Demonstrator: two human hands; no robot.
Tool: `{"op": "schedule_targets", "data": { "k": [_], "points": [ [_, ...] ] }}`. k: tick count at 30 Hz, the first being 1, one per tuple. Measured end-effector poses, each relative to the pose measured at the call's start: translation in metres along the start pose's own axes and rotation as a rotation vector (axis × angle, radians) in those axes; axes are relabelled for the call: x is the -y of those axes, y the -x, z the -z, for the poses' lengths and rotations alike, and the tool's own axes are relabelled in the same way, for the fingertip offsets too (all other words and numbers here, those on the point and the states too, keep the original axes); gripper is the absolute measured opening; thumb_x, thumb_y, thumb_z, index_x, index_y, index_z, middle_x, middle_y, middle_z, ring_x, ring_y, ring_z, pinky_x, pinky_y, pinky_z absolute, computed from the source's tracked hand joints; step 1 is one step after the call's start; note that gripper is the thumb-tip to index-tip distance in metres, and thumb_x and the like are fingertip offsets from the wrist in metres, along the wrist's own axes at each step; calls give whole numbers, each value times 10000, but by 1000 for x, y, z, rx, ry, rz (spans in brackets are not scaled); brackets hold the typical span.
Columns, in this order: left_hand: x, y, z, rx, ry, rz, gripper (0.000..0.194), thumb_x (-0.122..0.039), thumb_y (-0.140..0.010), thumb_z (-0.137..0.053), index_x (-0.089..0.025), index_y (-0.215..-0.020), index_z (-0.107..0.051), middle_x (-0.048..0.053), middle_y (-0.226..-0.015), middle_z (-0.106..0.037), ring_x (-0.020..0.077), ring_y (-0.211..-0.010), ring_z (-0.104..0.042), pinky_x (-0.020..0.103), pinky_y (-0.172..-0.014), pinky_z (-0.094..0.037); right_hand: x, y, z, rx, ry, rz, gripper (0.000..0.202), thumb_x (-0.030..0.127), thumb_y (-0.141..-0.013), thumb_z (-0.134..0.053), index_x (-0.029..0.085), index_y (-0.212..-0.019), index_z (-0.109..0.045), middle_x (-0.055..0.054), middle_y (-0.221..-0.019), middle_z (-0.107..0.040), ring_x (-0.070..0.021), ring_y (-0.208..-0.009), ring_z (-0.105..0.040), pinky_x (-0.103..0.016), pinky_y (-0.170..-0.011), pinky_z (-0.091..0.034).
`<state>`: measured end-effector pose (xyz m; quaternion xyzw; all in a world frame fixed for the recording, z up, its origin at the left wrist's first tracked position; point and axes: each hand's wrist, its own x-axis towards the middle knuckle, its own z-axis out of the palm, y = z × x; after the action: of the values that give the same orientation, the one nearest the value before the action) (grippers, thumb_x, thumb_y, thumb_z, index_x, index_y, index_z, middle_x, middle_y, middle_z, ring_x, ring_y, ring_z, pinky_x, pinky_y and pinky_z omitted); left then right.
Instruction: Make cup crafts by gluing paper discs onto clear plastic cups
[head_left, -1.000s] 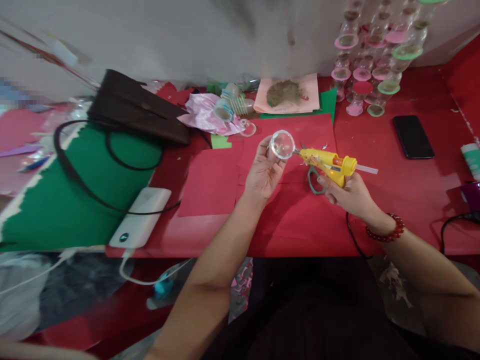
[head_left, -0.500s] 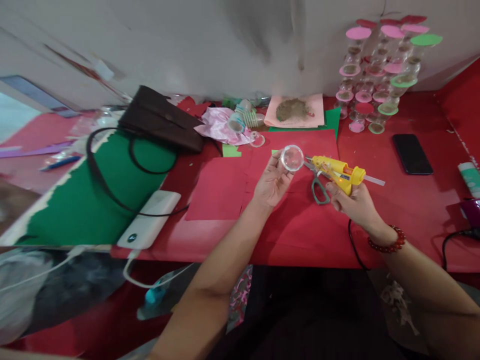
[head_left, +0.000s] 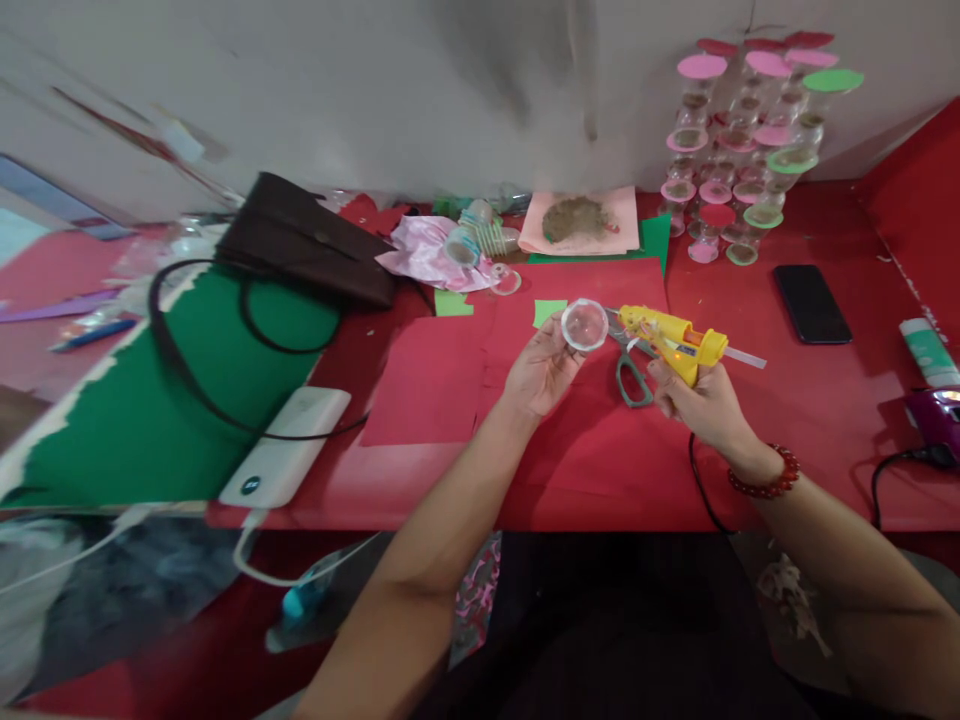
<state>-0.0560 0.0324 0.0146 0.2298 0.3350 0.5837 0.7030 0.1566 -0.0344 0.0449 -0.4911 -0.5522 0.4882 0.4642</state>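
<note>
Between the fingers of my left hand is a small clear plastic cup, its round rim turned toward me. My right hand is closed around the handle of a yellow glue gun, and a clear glue stick juts from its back end. The gun's nozzle points left, close to the cup's rim; whether they touch I cannot tell. Below the gun, scissors with grey-green handles lie on red paper, partly hidden by the gun and my hand.
Stacked clear cups with pink, green and red discs stand back right. A pink sheet bearing brown sand, nested cups and pink cloth lie at the back. A dark bag, power bank and phone lie around.
The cup has tilted slightly in my left hand, so its rim faces differently. The nozzle stays beside it. The whole view has shifted a little, with most things now further left.
</note>
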Motion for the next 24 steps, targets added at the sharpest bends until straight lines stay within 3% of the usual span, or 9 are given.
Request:
{"op": "schedule_targets", "data": {
  "k": [4, 9, 13, 16, 18, 21, 24],
  "points": [
    [0, 1, -1, -14, -11, 4, 128, -130, -903, -675, -216, -982, -727, 50, -1020, -771, 173, -994, -722, 275, -902, -580, 0, 0, 1, 16, 21, 23, 546, 742, -860, -691, 231, -706, -575, 71, -439, -482, -79, -392, -410, -243, -396, -336],
    [-5, -2, -1, -41, 19, 40, 182, -193, -912, -644, -225, -1068, -730, 46, -979, -774, 150, -799, -707, 251, -678, -563, -3, -4, 2, -8, 97, 77, 548, 736, -920, -613, 242, -695, -538, 64, -475, -467, -95, -429, -422, -260, -438, -364],
    [-15, -7, -1, -94, 121, 48, 206, -202, -943, -568, -208, -1073, -728, 16, -727, -700, 132, -596, -632, 239, -593, -526, -9, -11, 13, -105, 399, 138, 468, 679, -947, -593, 224, -838, -613, -22, -706, -635, -163, -622, -587, -306, -575, -465],
    [-22, -8, -3, -147, 193, 29, 188, -206, -961, -534, -189, -1020, -711, 6, -672, -668, 127, -549, -611, 233, -572, -505, -10, -9, 36, -189, 794, 213, 396, 547, -985, -560, 171, -1052, -664, -140, -1009, -712, -260, -909, -677, -358, -739, -512],
    [-25, -7, -5, -150, 220, 34, 191, -211, -974, -510, -183, -984, -699, 12, -676, -671, 127, -545, -609, 230, -561, -491, -8, -3, 57, -191, 1088, 187, 394, 435, -996, -515, 127, -1196, -656, -200, -1181, -690, -293, -969, -680, -362, -732, -495],
    [-26, -5, -7, -121, 226, 48, 186, -207, -965, -514, -188, -962, -699, 16, -670, -676, 126, -541, -602, 223, -550, -483, -2, 4, 92, -92, 1448, 81, 468, 377, -974, -502, 109, -1339, -621, -240, -1372, -609, -313, -966, -683, -362, -686, -464],
    [-24, -6, -7, -103, 199, 36, 150, -211, -942, -551, -204, -938, -702, 14, -651, -671, 125, -535, -589, 212, -533, -481, 1, 6, 122, 72, 1601, 26, 505, 322, -972, -471, 102, -1409, -597, -241, -1391, -597, -334, -1056, -668, -379, -764, -484]
  ]
}}
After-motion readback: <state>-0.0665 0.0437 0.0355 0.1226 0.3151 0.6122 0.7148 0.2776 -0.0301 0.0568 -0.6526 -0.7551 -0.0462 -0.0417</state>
